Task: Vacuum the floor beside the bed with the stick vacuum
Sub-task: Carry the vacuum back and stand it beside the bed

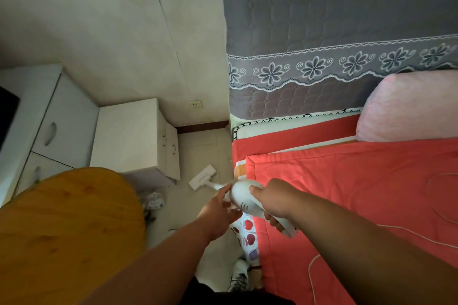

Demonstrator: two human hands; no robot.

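I hold a white stick vacuum [241,195] over the narrow strip of tiled floor [198,151] between the bed [347,193] and the white nightstand. Its flat floor head [202,177] rests on the tiles near the nightstand's front corner. My right hand [271,202] is wrapped around the vacuum's handle at the bed's edge. My left hand [219,207] lies against the left side of the vacuum's body with its fingers spread; whether it grips is unclear. The tube is mostly hidden behind the body and my hands.
A white nightstand [133,136] and a taller white cabinet [49,116] stand on the left. A round wooden table [67,230] crowds the near left. A crumpled wrapper [155,200] lies on the floor. A white cord [396,233] trails over the red bedspread. My shoe [239,277] is near the bed.
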